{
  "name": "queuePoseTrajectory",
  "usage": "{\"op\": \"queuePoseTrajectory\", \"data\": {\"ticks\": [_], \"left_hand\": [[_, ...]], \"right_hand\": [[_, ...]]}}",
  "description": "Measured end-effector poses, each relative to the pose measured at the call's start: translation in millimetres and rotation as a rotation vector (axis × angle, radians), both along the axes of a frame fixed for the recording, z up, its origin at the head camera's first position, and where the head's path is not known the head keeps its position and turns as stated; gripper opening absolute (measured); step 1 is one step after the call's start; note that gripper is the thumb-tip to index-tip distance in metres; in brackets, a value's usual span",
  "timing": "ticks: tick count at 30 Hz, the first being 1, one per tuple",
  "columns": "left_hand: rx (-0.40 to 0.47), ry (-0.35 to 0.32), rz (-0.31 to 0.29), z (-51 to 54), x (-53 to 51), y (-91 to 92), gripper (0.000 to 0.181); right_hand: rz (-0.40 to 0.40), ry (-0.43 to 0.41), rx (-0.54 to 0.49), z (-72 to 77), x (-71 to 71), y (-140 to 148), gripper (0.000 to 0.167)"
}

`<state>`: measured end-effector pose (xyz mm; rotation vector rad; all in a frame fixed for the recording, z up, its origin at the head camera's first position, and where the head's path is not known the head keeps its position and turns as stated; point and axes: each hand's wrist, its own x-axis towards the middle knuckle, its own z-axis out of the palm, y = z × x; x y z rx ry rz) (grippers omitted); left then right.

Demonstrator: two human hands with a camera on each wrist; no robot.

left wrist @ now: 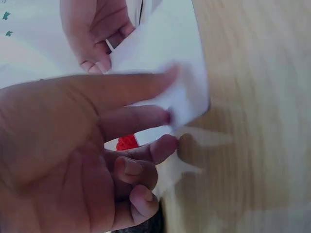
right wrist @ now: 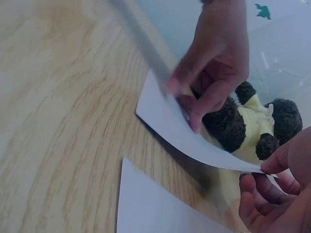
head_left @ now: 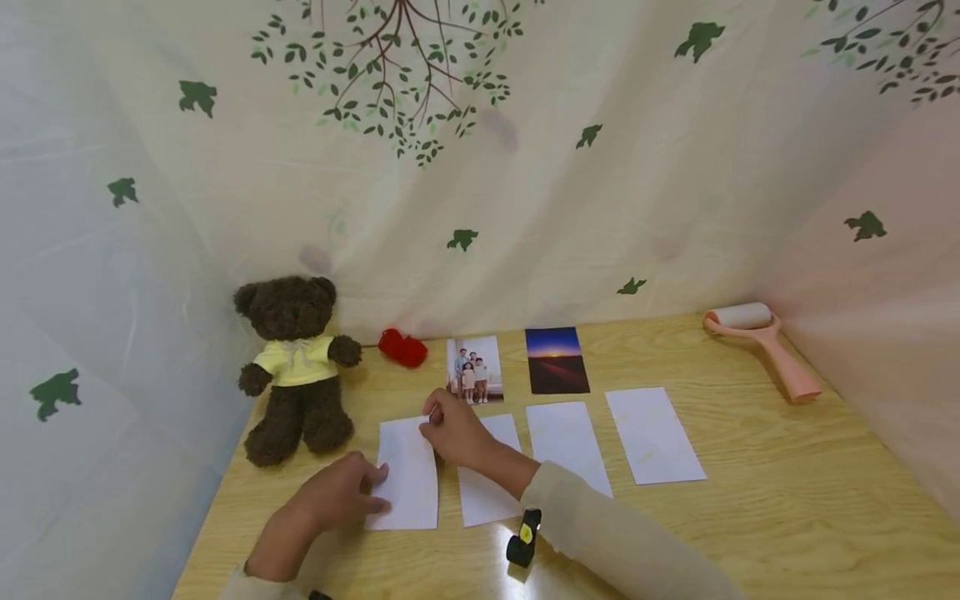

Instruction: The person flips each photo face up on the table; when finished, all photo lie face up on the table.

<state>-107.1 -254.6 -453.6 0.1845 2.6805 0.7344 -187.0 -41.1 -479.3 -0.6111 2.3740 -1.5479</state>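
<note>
A white card (head_left: 408, 479) stands partly lifted off the wooden table, its surface bowed. My right hand (head_left: 457, 429) pinches its upper right corner between thumb and fingers, seen closely in the right wrist view. At the card's left edge is my left hand (head_left: 333, 492), thumb and index finger spread apart over it; the fingertips blur in the left wrist view. More white cards lie flat to the right: one (head_left: 487, 492) partly under my right forearm, another (head_left: 566, 442), and a third (head_left: 656, 435). Behind them lie a family photo (head_left: 480, 371) and a sunset photo (head_left: 557, 362), both face up.
A brown teddy bear (head_left: 296, 367) in a yellow top leans at the back left. Beside it lies a red yarn bundle (head_left: 402, 348). A pink-handled lint roller (head_left: 772, 346) lies at the back right. Fabric curtains (head_left: 525, 183) with leaf prints enclose the table (head_left: 810, 500).
</note>
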Motion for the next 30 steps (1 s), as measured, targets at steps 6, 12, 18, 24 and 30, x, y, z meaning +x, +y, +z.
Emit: {"op": "queuePoseTrajectory", "data": {"ticks": [6,12,18,24,30], "left_hand": [[-0.114,0.094,0.125,-1.7,8.2,20.7,0.060],[-0.171,0.181,0.183,6.3,13.7,45.9,0.054],[-0.142,0.188,0.220,22.0,16.9,57.9,0.037],[-0.084,0.212,0.192,31.8,17.7,60.3,0.019],[0.018,0.144,0.271,44.2,15.1,46.2,0.020]], "right_hand": [[-0.045,-0.123,-0.142,-0.6,0.4,-0.2,0.013],[-0.076,-0.188,-0.218,5.8,1.4,2.1,0.015],[-0.066,-0.267,-0.297,14.8,2.7,2.8,0.017],[-0.006,-0.261,-0.362,21.2,5.3,2.0,0.023],[0.098,-0.160,-0.212,17.4,9.3,6.5,0.028]]}}
